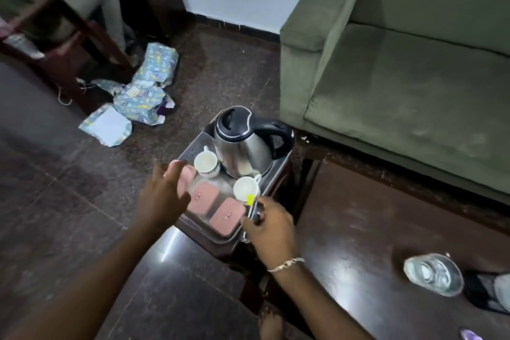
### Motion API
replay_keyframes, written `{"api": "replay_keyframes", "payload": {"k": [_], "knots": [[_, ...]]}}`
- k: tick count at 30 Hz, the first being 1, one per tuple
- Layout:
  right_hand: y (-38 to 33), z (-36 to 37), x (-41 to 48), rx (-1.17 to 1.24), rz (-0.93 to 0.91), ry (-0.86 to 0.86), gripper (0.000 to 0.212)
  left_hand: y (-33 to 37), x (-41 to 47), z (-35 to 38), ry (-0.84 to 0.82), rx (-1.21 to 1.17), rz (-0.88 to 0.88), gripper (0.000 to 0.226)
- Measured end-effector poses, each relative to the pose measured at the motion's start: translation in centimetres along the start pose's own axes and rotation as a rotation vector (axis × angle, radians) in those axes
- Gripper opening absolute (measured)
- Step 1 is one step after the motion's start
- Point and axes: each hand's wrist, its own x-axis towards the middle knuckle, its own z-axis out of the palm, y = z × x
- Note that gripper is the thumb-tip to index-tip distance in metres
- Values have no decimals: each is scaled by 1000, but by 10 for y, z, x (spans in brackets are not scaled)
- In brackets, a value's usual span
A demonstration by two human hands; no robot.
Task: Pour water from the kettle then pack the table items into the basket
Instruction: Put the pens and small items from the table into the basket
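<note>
A steel kettle [242,146] with a black lid and handle stands at the back of a grey basket [193,148] on a small dark stool. In the basket are two white cups [205,162] [245,188] and pink lidded boxes [205,197] [227,217]. My left hand [162,196] hovers over the basket's left side with fingers spread, above another pink box [186,178]. My right hand [269,225] is closed on the basket's right rim, where a small yellow tag [250,199] shows.
A dark low table [372,243] at the right holds a clear glass [433,273]. A green sofa [400,63] stands behind it. Patterned bags [143,91] lie on the floor at the left, near a seated person's legs [105,5] and a wooden chair.
</note>
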Motion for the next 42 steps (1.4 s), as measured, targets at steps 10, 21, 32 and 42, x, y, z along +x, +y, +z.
{"api": "replay_keyframes", "payload": {"k": [10,21,32,42], "knots": [[-29,91,43,-400,37,-132,25,-38,46,22,-154,184,62,62],[-23,97,42,-521,20,-99,26,-46,54,31,-276,312,131,52],[35,22,-9,-272,-155,124,42,31,4,12,-71,183,281,39],[205,-129,-113,-290,17,354,38,181,-99,95,-190,7,522,40]]}}
